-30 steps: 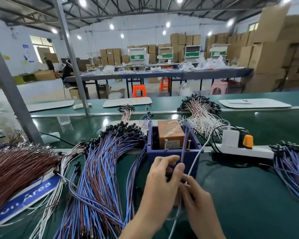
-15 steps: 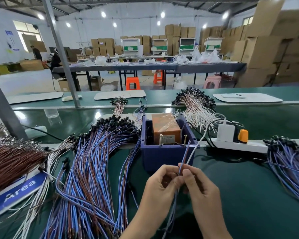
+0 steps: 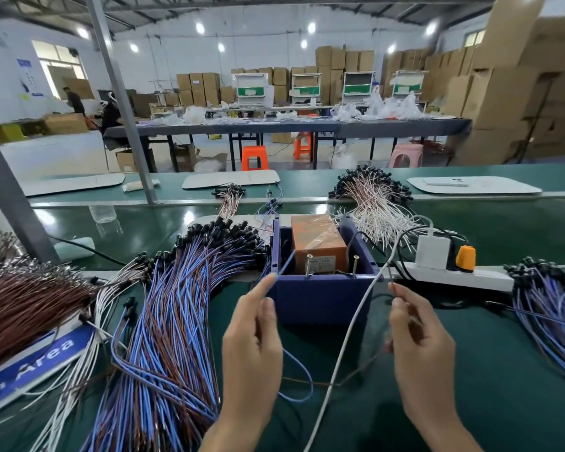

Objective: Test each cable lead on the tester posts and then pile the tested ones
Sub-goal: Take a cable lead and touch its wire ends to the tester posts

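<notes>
Now, lower centre: the left hand [image 3: 252,340] pinches the blue lead [image 3: 284,264], its end slanting up and right toward the left tester post [image 3: 308,264] (close, not touching). The right hand [image 3: 421,347] pinches the brown lead [image 3: 391,278], which points straight up, just right of the blue box [image 3: 320,301].

The left hand [image 3: 252,347] and right hand [image 3: 421,350], pinched together earlier, are drawing apart before the dark blue plastic tester box [image 3: 320,298]. The left is angling the thin blue wire lead [image 3: 286,262] over its left rim, and the right is raising what looks like the thin brown lead [image 3: 310,382].
</notes>
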A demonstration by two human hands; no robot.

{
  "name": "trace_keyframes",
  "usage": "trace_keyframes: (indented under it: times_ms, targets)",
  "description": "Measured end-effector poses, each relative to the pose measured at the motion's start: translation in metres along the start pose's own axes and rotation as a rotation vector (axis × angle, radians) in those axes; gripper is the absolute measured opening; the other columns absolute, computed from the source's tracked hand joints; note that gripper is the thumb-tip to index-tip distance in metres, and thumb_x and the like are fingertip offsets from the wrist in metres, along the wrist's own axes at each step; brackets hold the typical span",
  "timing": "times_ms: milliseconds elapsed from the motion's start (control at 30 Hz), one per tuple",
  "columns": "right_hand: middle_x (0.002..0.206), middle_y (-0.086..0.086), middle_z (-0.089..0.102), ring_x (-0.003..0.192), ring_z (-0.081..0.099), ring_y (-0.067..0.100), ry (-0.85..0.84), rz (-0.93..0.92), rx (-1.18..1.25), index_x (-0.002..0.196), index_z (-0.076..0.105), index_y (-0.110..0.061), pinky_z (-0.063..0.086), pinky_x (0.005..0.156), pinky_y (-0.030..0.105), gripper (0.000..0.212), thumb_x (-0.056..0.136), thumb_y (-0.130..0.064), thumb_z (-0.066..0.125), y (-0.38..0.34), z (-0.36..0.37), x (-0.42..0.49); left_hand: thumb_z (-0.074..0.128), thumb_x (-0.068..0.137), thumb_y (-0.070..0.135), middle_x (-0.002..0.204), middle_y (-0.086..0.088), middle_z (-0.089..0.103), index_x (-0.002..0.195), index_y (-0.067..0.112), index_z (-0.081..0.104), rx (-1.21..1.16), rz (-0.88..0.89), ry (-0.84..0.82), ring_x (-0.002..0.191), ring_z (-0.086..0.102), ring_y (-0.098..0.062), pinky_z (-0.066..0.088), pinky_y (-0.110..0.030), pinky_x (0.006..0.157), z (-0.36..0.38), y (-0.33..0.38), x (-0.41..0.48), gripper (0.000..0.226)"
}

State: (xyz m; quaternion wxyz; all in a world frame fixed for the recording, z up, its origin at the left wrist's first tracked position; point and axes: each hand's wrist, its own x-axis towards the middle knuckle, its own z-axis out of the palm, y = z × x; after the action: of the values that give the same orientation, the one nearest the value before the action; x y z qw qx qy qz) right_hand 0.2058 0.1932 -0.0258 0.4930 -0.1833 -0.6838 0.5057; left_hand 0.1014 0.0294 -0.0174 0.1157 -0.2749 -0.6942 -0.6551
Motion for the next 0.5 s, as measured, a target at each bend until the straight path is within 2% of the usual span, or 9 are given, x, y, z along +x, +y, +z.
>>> trace_keyframes:
  times_ms: [100,233,400,500]
  targets:
    - [0.067,-0.008,0.054,0.054,0.045,0.008,0.024,-0.143,-0.166,0.115,0.063,-0.045,0.036,0.049,0.011,0.020,0.099,-0.040,0.051,0.009,-0.002,-0.002,0.045,0.106,0.016,0.054,0.014,0.042,0.130,0.051,0.058,0.010,-0.115,0.086,0.046,0.029,-0.006,0.027,-0.021,0.043,-0.005,-0.010,0.003,0.045]
    - [0.072,-0.009,0.056,0.059,0.048,0.013,0.029,-0.150,-0.248,0.124,0.064,-0.028,0.039,0.052,0.015,0.034,0.096,-0.038,0.048,0.019,-0.005,-0.002,0.045,0.106,0.017,0.049,0.011,0.033,0.131,0.047,0.060,0.020,-0.197,0.110,0.044,0.025,-0.006,0.025,-0.021,0.040,-0.004,-0.017,0.002,0.042]
    - [0.080,-0.012,0.058,0.064,0.052,0.013,0.032,-0.127,-0.260,0.123,0.063,-0.033,0.042,0.055,0.013,0.031,0.096,-0.039,0.050,0.023,-0.008,-0.002,0.045,0.106,0.026,0.050,0.011,0.032,0.127,0.048,0.061,0.070,-0.172,0.126,0.044,0.025,-0.007,0.023,-0.023,0.040,0.001,-0.022,0.001,0.034]
    - [0.081,-0.014,0.061,0.064,0.054,0.010,0.025,-0.099,-0.248,0.120,0.064,-0.035,0.041,0.054,0.010,0.030,0.094,-0.043,0.051,0.025,-0.007,-0.001,0.043,0.103,0.039,0.050,0.010,0.034,0.124,0.052,0.060,0.089,-0.147,0.142,0.044,0.025,-0.007,0.023,-0.025,0.040,0.004,-0.024,-0.001,0.030]
